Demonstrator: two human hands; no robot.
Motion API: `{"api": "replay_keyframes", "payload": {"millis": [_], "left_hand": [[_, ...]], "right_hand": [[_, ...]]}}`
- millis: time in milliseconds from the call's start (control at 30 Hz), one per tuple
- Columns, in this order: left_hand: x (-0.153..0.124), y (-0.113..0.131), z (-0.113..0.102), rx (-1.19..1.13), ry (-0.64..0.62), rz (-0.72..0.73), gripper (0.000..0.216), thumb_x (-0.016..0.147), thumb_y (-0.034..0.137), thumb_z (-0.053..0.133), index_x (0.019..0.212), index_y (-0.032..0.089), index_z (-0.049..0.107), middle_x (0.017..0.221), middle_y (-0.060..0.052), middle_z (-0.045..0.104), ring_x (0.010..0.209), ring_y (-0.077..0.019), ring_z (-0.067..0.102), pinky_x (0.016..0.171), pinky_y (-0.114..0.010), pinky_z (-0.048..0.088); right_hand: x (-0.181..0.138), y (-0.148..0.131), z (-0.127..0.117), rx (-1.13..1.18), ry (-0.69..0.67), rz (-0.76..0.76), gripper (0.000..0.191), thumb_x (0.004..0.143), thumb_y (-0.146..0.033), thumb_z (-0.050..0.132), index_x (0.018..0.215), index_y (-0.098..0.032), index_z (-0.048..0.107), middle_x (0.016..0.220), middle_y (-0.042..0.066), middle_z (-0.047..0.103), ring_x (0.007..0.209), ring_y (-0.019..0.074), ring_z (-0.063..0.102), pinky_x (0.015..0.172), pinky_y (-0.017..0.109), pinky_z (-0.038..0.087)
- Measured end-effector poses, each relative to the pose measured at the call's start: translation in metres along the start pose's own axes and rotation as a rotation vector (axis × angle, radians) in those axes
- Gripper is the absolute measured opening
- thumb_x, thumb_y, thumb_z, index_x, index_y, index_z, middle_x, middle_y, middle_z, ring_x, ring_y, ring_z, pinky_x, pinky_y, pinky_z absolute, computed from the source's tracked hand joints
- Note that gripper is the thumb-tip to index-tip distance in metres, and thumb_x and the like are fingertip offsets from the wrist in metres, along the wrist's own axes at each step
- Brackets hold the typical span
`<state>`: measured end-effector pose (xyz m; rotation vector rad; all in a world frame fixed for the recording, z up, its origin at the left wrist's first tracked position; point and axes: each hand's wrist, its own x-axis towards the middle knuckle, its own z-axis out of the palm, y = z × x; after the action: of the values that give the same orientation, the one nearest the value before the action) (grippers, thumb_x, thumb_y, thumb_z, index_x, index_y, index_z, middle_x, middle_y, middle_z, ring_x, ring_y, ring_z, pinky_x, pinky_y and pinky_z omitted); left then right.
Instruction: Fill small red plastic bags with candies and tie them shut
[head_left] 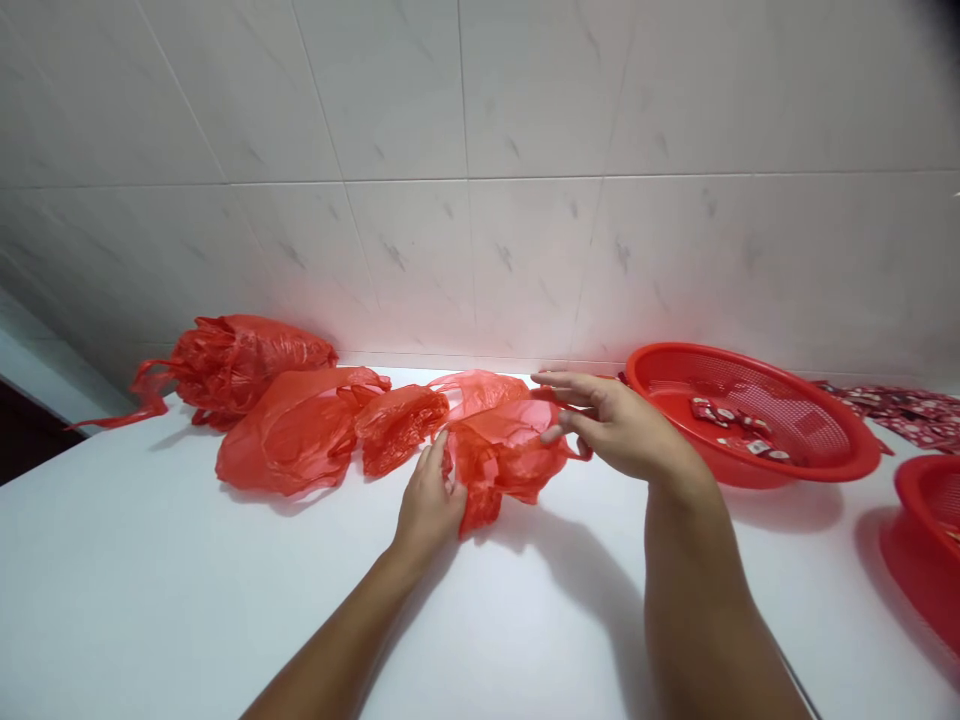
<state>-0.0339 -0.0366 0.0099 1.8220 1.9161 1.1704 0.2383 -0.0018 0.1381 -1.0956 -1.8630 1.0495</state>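
A thin red plastic bag [517,445] lies crumpled on the white table between my hands. My left hand [431,500] grips the bag's left side, fingers closed into the plastic. On the right, my right hand [607,420] is held by the bag's upper right edge, fingers stretched out and apart, the fingertips close to or touching the plastic. To the left of my left hand lie a small crumpled red bag [401,425] and a larger loose red bag [292,430].
A bundled roll of red bags [251,355] rests at the back left by the tiled wall [405,260]. At right stand a red plastic basket [840,450] holding several small packets [739,425] and a second red basket [911,540]. Red-and-white patterned packets [907,410] lie behind them.
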Motion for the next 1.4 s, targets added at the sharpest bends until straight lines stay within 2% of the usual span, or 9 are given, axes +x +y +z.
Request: {"api": "replay_keyframes", "payload": {"millis": [167, 267, 467, 533, 633, 867, 1067, 1267, 1400], "left_hand": [[-0.006, 0.002, 0.004, 0.035, -0.126, 0.054, 0.100, 0.082, 0.020, 0.063, 0.169, 0.031, 0.015, 0.141, -0.015, 0.053, 0.080, -0.0170, 0.064, 0.068, -0.032, 0.056], [-0.007, 0.008, 0.001, -0.076, -0.032, 0.185, 0.105, 0.084, 0.023, 0.065, 0.169, 0.033, 0.006, 0.136, -0.013, 0.050, 0.088, -0.0165, 0.063, 0.075, -0.032, 0.059], [-0.014, 0.019, -0.011, 0.001, 0.427, 0.516, 0.052, 0.085, 0.031, 0.073, 0.135, 0.026, 0.065, 0.123, -0.011, 0.048, 0.119, -0.0311, 0.057, 0.105, -0.055, 0.053], [-0.021, 0.024, -0.009, 0.007, 0.507, 0.713, 0.039, 0.085, 0.023, 0.071, 0.124, 0.027, 0.069, 0.120, -0.011, 0.055, 0.121, -0.0339, 0.059, 0.106, -0.057, 0.053], [-0.027, 0.030, 0.001, -0.024, 0.310, 0.852, 0.048, 0.093, 0.010, 0.058, 0.138, 0.027, 0.059, 0.121, -0.011, 0.066, 0.124, -0.0310, 0.063, 0.104, -0.050, 0.056], [-0.007, 0.020, 0.000, -0.042, -0.221, 0.604, 0.047, 0.110, 0.038, 0.031, 0.143, 0.019, 0.058, 0.122, -0.014, 0.073, 0.103, -0.0268, 0.073, 0.082, -0.038, 0.060], [-0.008, 0.012, -0.011, 0.210, -0.112, 0.624, 0.066, 0.107, 0.063, 0.027, 0.143, 0.021, 0.065, 0.144, -0.017, 0.066, 0.112, -0.0320, 0.074, 0.078, -0.039, 0.061], [-0.017, 0.014, 0.001, 0.310, 0.026, 0.517, 0.034, 0.102, 0.034, 0.058, 0.130, 0.028, 0.074, 0.158, -0.015, 0.056, 0.093, -0.0243, 0.078, 0.064, -0.032, 0.060], [-0.016, 0.001, 0.011, 0.344, 0.060, 0.535, 0.028, 0.100, 0.028, 0.058, 0.116, 0.030, 0.080, 0.127, -0.014, 0.076, 0.100, -0.0284, 0.077, 0.066, -0.033, 0.060]], "right_hand": [[-0.002, -0.004, 0.001, -0.394, 0.153, 0.054, 0.073, 0.088, -0.002, 0.052, 0.150, -0.039, 0.059, 0.146, 0.001, 0.067, 0.110, 0.0230, 0.075, 0.091, 0.035, 0.060], [-0.005, -0.007, -0.001, -0.524, 0.196, 0.037, 0.077, 0.087, 0.000, 0.053, 0.152, -0.041, 0.057, 0.149, -0.002, 0.065, 0.128, 0.0261, 0.067, 0.103, 0.038, 0.055], [-0.005, -0.011, 0.006, -0.565, 0.090, 0.092, 0.085, 0.086, 0.002, 0.052, 0.161, -0.039, 0.045, 0.163, -0.001, 0.051, 0.147, 0.0257, 0.051, 0.109, 0.037, 0.051], [-0.002, -0.014, 0.015, -0.545, -0.007, 0.081, 0.089, 0.085, 0.004, 0.052, 0.162, -0.039, 0.043, 0.164, 0.002, 0.050, 0.142, 0.0255, 0.056, 0.104, 0.034, 0.053], [0.000, -0.021, 0.036, -0.477, -0.198, 0.033, 0.094, 0.082, 0.003, 0.055, 0.163, -0.043, 0.040, 0.157, 0.004, 0.058, 0.119, 0.0225, 0.071, 0.089, 0.028, 0.056], [-0.020, -0.051, 0.054, -0.364, -0.422, -0.013, 0.104, 0.076, 0.005, 0.055, 0.163, -0.049, 0.036, 0.128, -0.001, 0.075, 0.075, 0.0122, 0.072, 0.064, 0.020, 0.050], [-0.034, -0.062, 0.032, -0.477, -0.128, -0.012, 0.097, 0.081, 0.003, 0.053, 0.163, -0.046, 0.037, 0.096, -0.002, 0.079, 0.072, 0.0146, 0.071, 0.069, 0.023, 0.051], [-0.029, -0.052, 0.015, -0.502, 0.167, 0.004, 0.087, 0.085, -0.001, 0.049, 0.161, -0.044, 0.044, 0.156, 0.004, 0.057, 0.099, 0.0197, 0.076, 0.088, 0.030, 0.055], [-0.023, -0.038, -0.001, -0.535, 0.357, 0.171, 0.089, 0.082, -0.001, 0.050, 0.161, -0.040, 0.044, 0.147, 0.007, 0.065, 0.102, 0.0251, 0.076, 0.082, 0.032, 0.055]]}}
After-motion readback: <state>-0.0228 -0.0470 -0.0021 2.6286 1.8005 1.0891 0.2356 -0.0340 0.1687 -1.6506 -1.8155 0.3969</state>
